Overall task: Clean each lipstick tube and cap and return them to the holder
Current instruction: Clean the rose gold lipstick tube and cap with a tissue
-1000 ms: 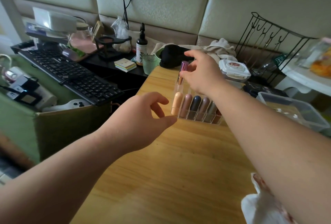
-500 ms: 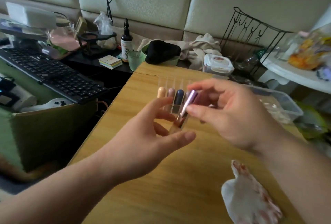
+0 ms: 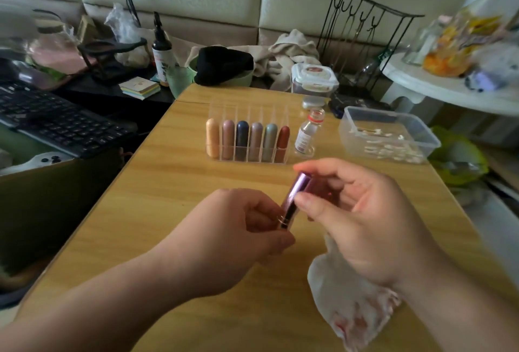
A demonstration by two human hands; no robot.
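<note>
– Between the fingers of both hands, what is that shiny thing?

– A purple lipstick tube [image 3: 296, 194]. It is smooth, round and glossy like metal, and it tilts with its top end away from the person. The left hand [image 3: 238, 228] curls its fingers round the low end. The right hand [image 3: 356, 216] pinches the top end between thumb and first finger, and its other fingers bend loosely behind. A thin silver ring shows on the tube just by the left fingers.

– What sits past the fingertips?

– A clear plastic holder [image 3: 248, 111] with thin walls that make slots. Six lipsticks [image 3: 242, 138] with round tops stand up in its front row, one in each slot: peach, pink, dark blue, dusty pink, grey-green and red. Just beside the holder, on the right-hand side, stands a small glass bottle [image 3: 307, 135] with a white label. Farther that way is a see-through plastic tub [image 3: 345, 132] with little white bits inside. I cannot tell what they are.

– And under the right wrist?

– A soft, crumpled white wipe [image 3: 351, 304] with red smears, lying flat on the table.

– Is there room to move?

– Yes. The wooden table [image 3: 168, 197] is smooth and yellow. Bare wood lies between the fingers and the holder, and from the left hand out to the table's straight left edge. Past that edge a black keyboard [image 3: 61, 124] sits lower down.
</note>
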